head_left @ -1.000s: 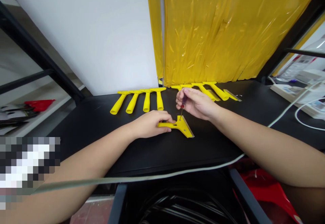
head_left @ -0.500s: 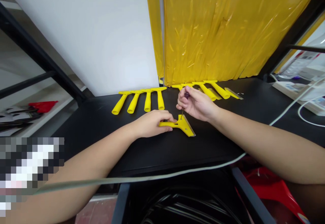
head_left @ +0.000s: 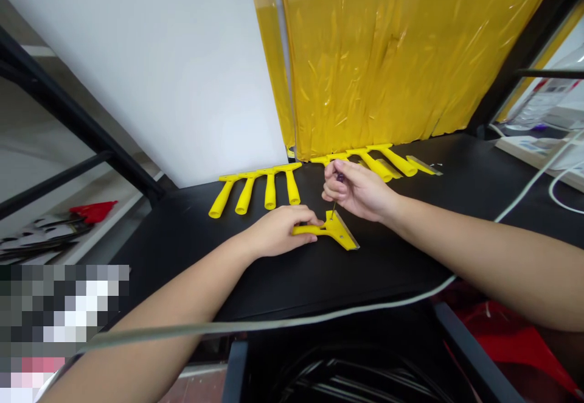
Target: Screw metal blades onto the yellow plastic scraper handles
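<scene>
On the black table lies a yellow scraper [head_left: 336, 231] with a metal blade along its right edge. My left hand [head_left: 285, 230] is closed round its handle, thumb below and fingers above. My right hand [head_left: 358, 190] grips a small screwdriver [head_left: 340, 178] with a dark purple handle, mostly hidden by the fingers. The thin shaft points down to the upper part of the scraper head, where a screw hole sits. Another screw shows lower on the head. Behind my hands, several yellow scraper handles [head_left: 270, 191] stand in a row on the left, and several more [head_left: 398, 161] on the right.
A white panel [head_left: 150, 74] and a yellow-wrapped panel [head_left: 365, 56] rise at the back of the black table [head_left: 269, 281]. A pale cable [head_left: 319, 319] crosses in front of the table edge. A yellow piece with a blade [head_left: 424, 165] lies at the right end of the row.
The whole view has shifted slightly, so the scraper and both hands appear a little further right and lower. Both grips and the screwdriver's place on the scraper head look the same.
</scene>
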`<state>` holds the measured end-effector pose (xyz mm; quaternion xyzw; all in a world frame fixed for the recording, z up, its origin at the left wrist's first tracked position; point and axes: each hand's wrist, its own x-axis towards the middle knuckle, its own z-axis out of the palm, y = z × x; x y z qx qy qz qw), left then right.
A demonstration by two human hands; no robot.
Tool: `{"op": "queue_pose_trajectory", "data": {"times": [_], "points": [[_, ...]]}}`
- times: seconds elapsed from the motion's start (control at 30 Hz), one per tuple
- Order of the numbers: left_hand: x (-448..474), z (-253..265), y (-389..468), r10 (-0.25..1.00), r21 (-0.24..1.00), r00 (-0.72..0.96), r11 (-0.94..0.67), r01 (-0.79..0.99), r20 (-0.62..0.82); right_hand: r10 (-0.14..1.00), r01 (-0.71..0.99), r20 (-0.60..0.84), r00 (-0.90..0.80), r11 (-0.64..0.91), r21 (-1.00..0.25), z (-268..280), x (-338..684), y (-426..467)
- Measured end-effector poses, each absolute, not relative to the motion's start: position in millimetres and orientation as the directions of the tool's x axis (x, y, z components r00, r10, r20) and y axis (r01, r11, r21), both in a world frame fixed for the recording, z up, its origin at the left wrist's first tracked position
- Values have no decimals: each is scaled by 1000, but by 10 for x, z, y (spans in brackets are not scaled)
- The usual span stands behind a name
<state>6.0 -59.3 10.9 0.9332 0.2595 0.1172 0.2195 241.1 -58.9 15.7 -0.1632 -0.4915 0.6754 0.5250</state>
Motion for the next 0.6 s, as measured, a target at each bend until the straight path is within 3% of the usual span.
{"op": "queue_pose_trajectory", "data": {"times": [0.2,0.37,0.6], "points": [[61,111,-597,541,477,834,-764,435,106,877,-595,305,-372,28,-804,176,2401,-635],[70,124,-605,534,485,837,-767,420,119,891,-535,306,-335,87,-840,165,2394,-600],[69,118,-604,539,489,834,-763,423,118,861,-545,261,-436,-22,-838,187,2424,-653]]}}
